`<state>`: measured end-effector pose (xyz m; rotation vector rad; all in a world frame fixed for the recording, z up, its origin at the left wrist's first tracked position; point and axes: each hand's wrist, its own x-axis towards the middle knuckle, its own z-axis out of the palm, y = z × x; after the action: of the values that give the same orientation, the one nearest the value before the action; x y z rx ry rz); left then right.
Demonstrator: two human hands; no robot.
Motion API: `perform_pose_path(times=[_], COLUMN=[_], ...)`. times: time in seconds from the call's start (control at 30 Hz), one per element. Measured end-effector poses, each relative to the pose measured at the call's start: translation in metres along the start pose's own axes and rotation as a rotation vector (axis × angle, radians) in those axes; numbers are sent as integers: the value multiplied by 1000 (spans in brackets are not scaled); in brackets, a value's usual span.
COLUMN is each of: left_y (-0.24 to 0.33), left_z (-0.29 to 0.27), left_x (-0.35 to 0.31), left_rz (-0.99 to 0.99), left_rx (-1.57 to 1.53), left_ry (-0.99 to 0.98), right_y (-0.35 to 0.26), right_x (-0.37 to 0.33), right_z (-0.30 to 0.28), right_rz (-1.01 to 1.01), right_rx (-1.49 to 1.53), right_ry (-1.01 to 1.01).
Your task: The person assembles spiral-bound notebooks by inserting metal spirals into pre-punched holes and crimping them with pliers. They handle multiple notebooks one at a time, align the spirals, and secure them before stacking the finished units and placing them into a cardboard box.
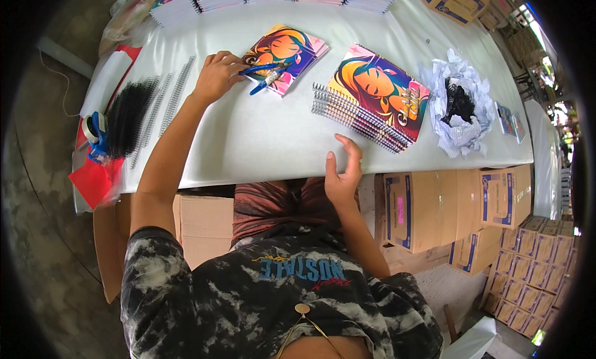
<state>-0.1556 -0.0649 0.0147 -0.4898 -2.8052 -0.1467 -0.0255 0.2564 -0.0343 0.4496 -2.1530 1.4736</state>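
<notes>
Right hand [343, 176] at table edge [248, 166], spiral notebooks [372, 98] beyond, black coils [127, 114] left.

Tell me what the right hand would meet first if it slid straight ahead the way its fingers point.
Probably the spiral-bound notebook stack: the right hand rests at the table edge, fingers aimed up the white top toward the stack's coil side. Only bare table lies between.

We look through a single fisheye camera worn on the head, facing steeply down and forward over our own chest onto the white counter [261, 142] close below, whose far end bends and perhaps blurs toward the dark rim.
</notes>
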Motion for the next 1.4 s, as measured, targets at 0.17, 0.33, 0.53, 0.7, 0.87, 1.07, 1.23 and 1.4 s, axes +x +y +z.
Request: perform_pose_path(times=[0.17, 0.33, 0.53, 0.7, 0.87, 1.07, 1.23, 1.4], left_y=[-31, -21, 10, 93, 159, 115, 121, 112], left_z=[-8, -45, -120, -148, -120, -109, 11, -1], left_x=[11, 31, 20, -26, -70, -94, -114, -117], left_rz=[20, 29, 43, 317, 294, -286, -611, -421], left_rx=[-307, -384, -199, -119, -493, -636, -1505, -1234], left_ry=[96, 310, 407, 246, 66, 421, 211, -7], right_y=[7, 10, 5, -56, -76, -46, 12, -17], right_x=[-6, -6, 0, 36, 46, 49, 29, 44], right_z=[9, 8, 1, -7, 10, -11, 2, -12], right_rz=[-28, -50, 66, -40, -104, 266, 360, 348], right_rx=[-125, -167, -72, -19, 47, 650, 789, 723], right_ry=[-96, -119, -222, -275, -521, -137, -230, -323])
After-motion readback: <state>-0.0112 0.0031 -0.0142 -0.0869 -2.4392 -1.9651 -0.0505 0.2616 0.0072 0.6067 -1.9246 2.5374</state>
